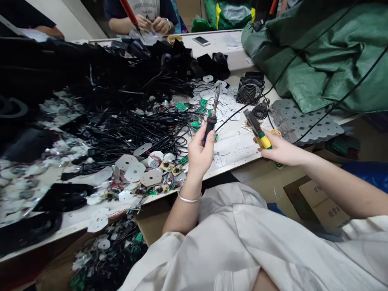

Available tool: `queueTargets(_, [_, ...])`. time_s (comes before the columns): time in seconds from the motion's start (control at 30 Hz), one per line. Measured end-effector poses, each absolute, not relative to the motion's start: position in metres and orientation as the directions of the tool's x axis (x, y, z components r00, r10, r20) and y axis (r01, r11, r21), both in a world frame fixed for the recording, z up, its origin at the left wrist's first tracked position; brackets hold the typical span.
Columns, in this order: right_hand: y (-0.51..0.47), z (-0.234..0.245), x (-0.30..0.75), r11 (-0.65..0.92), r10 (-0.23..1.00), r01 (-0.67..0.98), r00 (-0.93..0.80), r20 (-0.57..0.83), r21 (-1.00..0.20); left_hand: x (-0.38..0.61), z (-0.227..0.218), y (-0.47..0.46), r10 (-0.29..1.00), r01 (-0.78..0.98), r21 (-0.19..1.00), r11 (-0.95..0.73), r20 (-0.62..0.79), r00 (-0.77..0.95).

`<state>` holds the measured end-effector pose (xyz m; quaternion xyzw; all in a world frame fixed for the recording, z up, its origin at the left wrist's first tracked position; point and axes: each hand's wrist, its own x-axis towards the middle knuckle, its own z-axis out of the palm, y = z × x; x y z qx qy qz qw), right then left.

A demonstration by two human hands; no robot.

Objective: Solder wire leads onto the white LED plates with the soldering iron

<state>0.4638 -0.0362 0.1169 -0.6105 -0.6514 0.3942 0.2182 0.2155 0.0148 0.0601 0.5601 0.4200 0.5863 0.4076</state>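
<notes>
My left hand (201,152) is wrapped round the dark grip of a soldering iron (211,119), whose metal tip points up and away from me over the white table. Yellow and green handles show in my right hand (277,148); they belong to pliers (256,127) with metal jaws pointing up to the left. The two tools are apart, both above the table's front edge. Small green circuit boards (195,123) and white round plates (151,178) with thin red wires lie left of my left hand.
Black cables (142,129) and dark housings are heaped to the left. A small fan (250,89) stands beyond the pliers. Green sacking (330,64) covers the right back. A phone (201,41) lies at the far side, near a co-worker's hands (153,25). Cartons (321,206) sit below right.
</notes>
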Motion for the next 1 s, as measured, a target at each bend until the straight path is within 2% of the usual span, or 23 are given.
queueTargets(0.07, [-0.029,0.122,0.463,0.010,0.961,0.695,-0.206,-0.186,-0.719,0.216,0.070,0.012,0.981,-0.183,0.977,-0.110,0.137,0.139])
queueTargets(0.13, [-0.026,0.122,0.457,0.035,0.954,0.745,-0.224,-0.199,-0.666,0.214,0.077,0.010,0.940,-0.292,0.951,0.104,0.001,0.340])
queueTargets(0.23, [-0.022,0.119,0.450,0.064,0.941,0.768,-0.258,-0.217,-0.637,0.211,0.081,0.010,0.869,-0.365,0.887,0.283,-0.076,0.490])
queueTargets(0.5, [-0.019,0.127,0.453,0.080,0.922,0.778,-0.295,-0.251,-0.623,0.206,0.083,0.011,0.813,-0.396,0.819,0.415,-0.138,0.566])
queueTargets(0.67, [-0.016,0.130,0.457,0.129,0.925,0.782,-0.317,-0.211,-0.610,0.203,0.084,0.012,0.735,-0.378,0.779,0.500,-0.152,0.661])
queueTargets(1.0, [-0.016,0.137,0.454,0.062,0.906,0.836,-0.277,-0.321,-0.546,0.205,0.081,0.012,0.671,-0.358,0.750,0.556,-0.150,0.726])
